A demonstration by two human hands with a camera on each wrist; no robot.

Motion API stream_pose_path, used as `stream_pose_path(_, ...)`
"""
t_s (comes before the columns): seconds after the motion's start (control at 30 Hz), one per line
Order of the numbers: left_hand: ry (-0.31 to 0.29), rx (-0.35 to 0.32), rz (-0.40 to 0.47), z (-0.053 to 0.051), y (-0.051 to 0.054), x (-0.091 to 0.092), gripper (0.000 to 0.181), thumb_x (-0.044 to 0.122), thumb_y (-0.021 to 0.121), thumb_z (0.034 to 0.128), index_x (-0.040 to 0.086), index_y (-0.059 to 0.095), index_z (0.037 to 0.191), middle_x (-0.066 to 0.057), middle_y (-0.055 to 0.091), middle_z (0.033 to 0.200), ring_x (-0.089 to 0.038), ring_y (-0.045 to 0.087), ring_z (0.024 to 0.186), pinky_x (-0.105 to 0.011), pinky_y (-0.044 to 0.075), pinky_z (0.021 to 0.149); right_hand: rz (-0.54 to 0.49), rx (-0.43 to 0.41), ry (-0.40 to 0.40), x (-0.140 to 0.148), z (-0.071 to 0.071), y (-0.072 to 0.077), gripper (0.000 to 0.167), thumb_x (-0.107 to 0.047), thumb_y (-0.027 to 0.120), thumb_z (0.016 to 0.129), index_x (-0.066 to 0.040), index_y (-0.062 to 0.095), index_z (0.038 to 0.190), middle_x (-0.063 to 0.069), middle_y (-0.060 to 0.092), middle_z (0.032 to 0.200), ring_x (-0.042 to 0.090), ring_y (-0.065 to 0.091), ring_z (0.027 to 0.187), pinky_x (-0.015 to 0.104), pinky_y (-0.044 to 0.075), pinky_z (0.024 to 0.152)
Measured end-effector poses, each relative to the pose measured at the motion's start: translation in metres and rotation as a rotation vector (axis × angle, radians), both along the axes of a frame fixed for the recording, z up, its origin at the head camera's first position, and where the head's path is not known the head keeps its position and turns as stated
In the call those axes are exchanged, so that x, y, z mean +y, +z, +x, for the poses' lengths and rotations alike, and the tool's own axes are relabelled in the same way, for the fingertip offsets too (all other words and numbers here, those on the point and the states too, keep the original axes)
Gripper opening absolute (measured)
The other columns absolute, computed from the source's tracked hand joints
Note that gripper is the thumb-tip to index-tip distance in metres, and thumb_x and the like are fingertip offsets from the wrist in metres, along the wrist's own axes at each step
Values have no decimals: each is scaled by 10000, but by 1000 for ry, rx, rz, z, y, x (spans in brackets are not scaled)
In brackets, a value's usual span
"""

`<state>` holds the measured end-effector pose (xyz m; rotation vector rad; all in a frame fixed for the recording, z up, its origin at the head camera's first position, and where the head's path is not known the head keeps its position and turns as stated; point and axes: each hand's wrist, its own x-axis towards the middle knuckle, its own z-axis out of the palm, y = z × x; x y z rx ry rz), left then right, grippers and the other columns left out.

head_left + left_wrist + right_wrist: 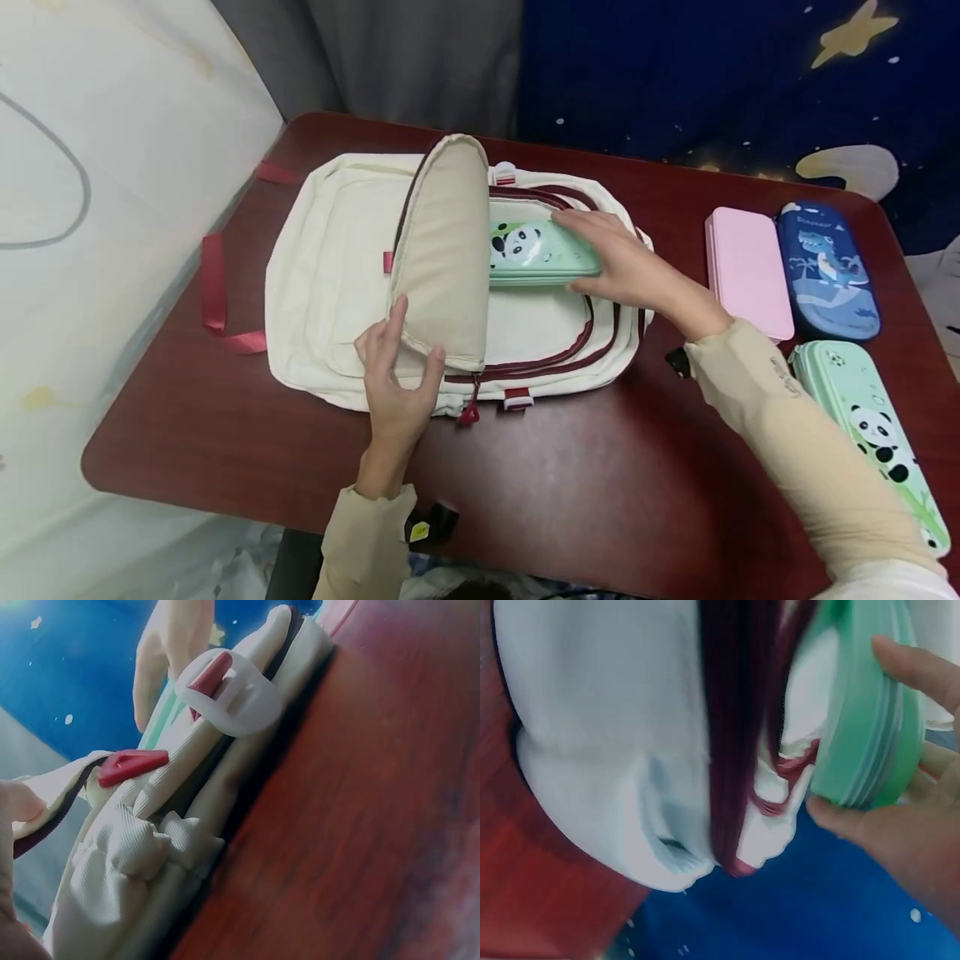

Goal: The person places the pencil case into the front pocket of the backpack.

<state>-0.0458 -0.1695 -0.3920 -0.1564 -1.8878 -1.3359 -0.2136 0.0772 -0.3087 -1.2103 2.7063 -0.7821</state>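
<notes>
Head view bright, fairly sharp; pale glare on glossy red-brown wood-grain table (517, 483), near side. Wrist views hazy; in right, cream fabric backpack (604, 720) blurred, bluish.

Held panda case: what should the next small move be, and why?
Probably slide the held panda case a little left, deeper behind the flap: the right hand grips its exposed end, the left hand holds the flap raised, and the case's other end is hidden behind it.
</notes>
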Motion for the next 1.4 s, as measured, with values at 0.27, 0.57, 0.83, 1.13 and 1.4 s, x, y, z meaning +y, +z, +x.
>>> stream_pose_path(0.27, -19, 7, -32, -1, 6, -1, 589, -145, 599, 700, -101, 488, 1277, -216, 472, 830, -271, 337, 928, -351, 210, 844, 55, -81, -187, -6, 4, -34, 910, -314, 824, 655, 6, 357, 1368, 202, 407, 1334, 315, 436, 1136, 457, 348, 939)
stream_pose_path(0.57, -151, -78, 15, -9, -3, -5, 617, -89, 601, 734, 6, 491, 1334, -131, 579, 1090, -249, 355, 1026, -363, 225, 879, 187, 52, -289, 27, 22, -35, 937, -556, 726, 699, -149, 322, 1439, 251, 475, 1190, 382, 506, 996, 581, 377, 778)
stream_pose_path(0.83, -220, -120, 72, -8, -3, -3, 660, -154, 583, 740, 40, 472, 1361, -110, 553, 1162, -231, 298, 1085, -316, 295, 888, -108, -87, -456, 44, 46, -41, 1026, -382, 831, 644, -25, 259, 1417, 215, 392, 1173, 333, 527, 1070, 453, 457, 841)
stream_pose_path(1.13, -219, -125, 97, -7, -3, -4, 662, -161, 591, 735, 28, 470, 1358, -119, 541, 1134, -228, 296, 1081, -297, 291, 879, -236, -8, -429, 51, 57, -50, 440, -84, 742, 758, -6, 434, 1062, 112, 609, 929, 235, 605, 852, 349, 518, 714)
stream_pose_path(1.4, -216, -112, 46, -8, -2, -4, 644, -134, 607, 733, -4, 469, 1348, -164, 555, 1146, -252, 342, 1067, -347, 245, 893, -145, -67, -397, 50, 57, -48, 385, -63, 605, 790, -28, 413, 1122, 76, 556, 1283, 267, 553, 1112, 344, 424, 700)
